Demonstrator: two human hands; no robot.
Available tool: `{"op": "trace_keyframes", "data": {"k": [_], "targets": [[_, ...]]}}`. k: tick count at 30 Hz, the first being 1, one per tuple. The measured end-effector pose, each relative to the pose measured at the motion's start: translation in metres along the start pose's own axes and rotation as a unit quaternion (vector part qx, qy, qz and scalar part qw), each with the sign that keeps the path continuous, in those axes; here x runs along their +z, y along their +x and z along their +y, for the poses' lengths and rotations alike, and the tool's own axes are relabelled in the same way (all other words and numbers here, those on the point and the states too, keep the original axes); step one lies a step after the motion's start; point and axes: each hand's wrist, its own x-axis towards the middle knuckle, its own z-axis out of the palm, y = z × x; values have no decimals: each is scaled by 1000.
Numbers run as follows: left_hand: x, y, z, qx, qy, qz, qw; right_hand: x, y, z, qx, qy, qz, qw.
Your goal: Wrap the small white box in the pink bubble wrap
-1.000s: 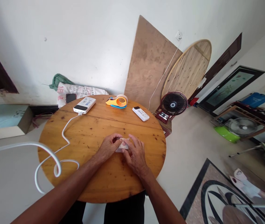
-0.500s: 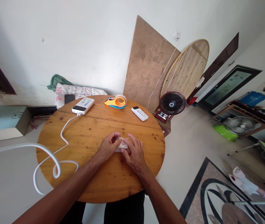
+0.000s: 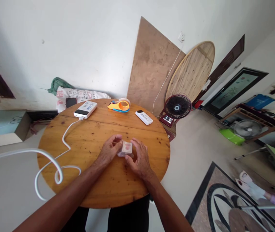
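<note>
A small pale box (image 3: pixel 127 147) with a reddish mark on its top sits on the round wooden table (image 3: pixel 86 174), in front of me. It seems to have a clear, crinkled wrap around its lower sides. My left hand (image 3: pixel 110 150) is curled at the box's left side, thumb and fingertips against it. On the right side, my right hand (image 3: pixel 139 158) curves round the box, its thumb at the near corner and its forefinger at the far corner. The top of the box shows between both hands. The fingers' undersides are hidden.
Toward the table's back stand a white power bank (image 3: pixel 86 109) with a white cable (image 3: pixel 66 135), an orange-and-blue tape dispenser (image 3: pixel 119 105) and a smaller white power bank (image 3: pixel 144 117). The cable loops over the left edge. A fan (image 3: pixel 177 107) stands beyond, right.
Both hands have drawn slightly apart, and my fingers have come off the box's top, so its reddish mark now shows. The power banks and tape dispenser stay in place.
</note>
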Motion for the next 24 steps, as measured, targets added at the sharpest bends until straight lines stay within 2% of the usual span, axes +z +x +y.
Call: {"op": "trace_keyframes", "data": {"k": [6,24], "targets": [[-2,-1,7,-5,-20,24,1000,-1,-1,1,1,13,16,1000],[2,-4,10,-30,-46,3,998,-2,1,-1,12,-12,-11,1000]]}}
